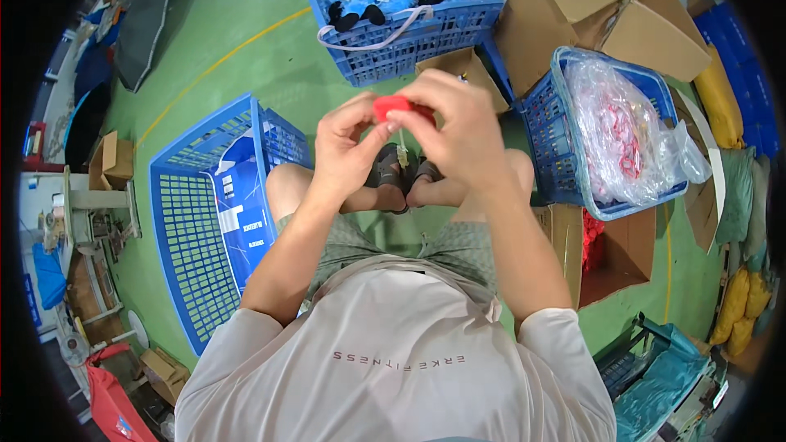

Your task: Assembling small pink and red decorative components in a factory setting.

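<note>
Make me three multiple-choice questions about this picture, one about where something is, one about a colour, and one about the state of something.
1. Where is the basket holding the clear plastic bag?
A. to the person's right
B. to the person's left
C. behind the person

2. What colour is the small object held between the two hands?
A. green
B. red
C. white

3. In what state is the blue basket on the person's left?
A. heaped with blue and black items
B. turned upside down
C. nearly bare, with only a blue printed sheet in it

Answers: 1 A, the basket with the bag stands at the right of the knees. 2 B, the piece pinched by the left hand and right hand is bright red. 3 C, its gridded bottom shows bare beside the sheet.
</note>
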